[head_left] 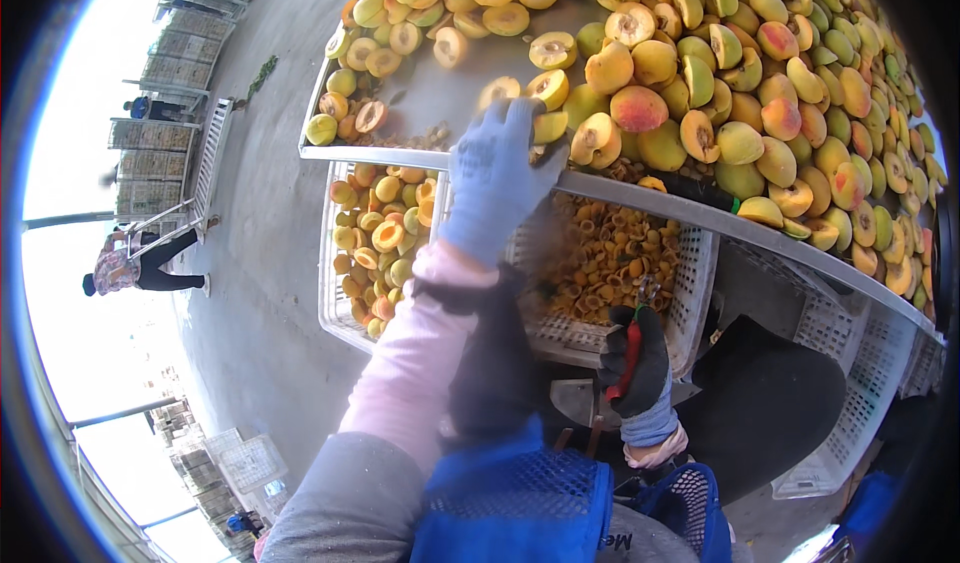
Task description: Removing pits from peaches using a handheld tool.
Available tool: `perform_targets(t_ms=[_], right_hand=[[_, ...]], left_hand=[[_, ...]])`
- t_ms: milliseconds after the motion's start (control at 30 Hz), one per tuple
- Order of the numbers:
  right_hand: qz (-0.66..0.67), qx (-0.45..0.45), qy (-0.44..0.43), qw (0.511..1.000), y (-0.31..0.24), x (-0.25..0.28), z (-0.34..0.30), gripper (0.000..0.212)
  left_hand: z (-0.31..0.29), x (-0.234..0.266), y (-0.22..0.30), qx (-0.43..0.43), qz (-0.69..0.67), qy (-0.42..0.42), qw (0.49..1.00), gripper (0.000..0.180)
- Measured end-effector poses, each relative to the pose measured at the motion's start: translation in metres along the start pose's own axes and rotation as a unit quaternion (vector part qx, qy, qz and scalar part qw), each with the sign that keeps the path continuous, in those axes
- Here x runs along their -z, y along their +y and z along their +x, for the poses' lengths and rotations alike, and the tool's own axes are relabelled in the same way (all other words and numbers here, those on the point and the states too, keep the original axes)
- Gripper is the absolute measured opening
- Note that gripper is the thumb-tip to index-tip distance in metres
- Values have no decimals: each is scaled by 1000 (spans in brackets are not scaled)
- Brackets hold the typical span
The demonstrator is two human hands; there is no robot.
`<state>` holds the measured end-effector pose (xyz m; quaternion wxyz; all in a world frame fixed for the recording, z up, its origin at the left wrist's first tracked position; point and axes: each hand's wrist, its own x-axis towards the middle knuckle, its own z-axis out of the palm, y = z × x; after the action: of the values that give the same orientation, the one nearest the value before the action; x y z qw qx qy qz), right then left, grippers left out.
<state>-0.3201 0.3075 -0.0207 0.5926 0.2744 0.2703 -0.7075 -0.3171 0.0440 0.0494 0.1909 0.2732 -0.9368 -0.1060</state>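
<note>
My left hand (495, 178), in a pale blue glove with dark fingertips, reaches over the near edge of a metal table (440, 88). Its thumb and fingers are spread around a yellow peach half (550, 128) at the edge; a firm grip does not show. My right hand (655, 373), in a dark-palmed glove with a blue cuff, is closed around red-handled pliers (629, 358). Their metal jaws point up, over a white crate (695, 298) of small curved orange-brown pieces (610, 263). Many cut peaches (740, 143) are heaped on the table to the right.
Below the table's left part stands another white crate (328, 273) with peach halves. Empty-looking white crates (850, 403) stand under the table at right. Far left, a person (130, 268) holds a metal rack (208, 163) on the concrete floor, near stacked crates (150, 168).
</note>
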Motion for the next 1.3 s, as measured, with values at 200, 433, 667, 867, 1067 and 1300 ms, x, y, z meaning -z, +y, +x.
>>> perform_targets(t_ms=[200,433,667,867,1067,1300], right_hand=[[-90,4,-31,995,-7,-28,-17,39],[-195,158,-27,968,-1,-57,-36,32],[-219,170,-49,960,13,-40,-40,35],[-435,307,-29,846,13,-27,-45,22],[-647,405,-36,645,15,-25,-58,20],[-631,404,-37,662,24,-22,-56,25]], left_hand=[[-93,31,59,-139,-210,-121,960,53],[-143,27,87,81,-522,-56,847,58],[-157,13,110,259,-611,-19,748,37],[-159,7,102,295,-566,7,770,32],[-160,13,106,253,-476,12,842,28],[-168,3,100,201,-443,38,873,26]])
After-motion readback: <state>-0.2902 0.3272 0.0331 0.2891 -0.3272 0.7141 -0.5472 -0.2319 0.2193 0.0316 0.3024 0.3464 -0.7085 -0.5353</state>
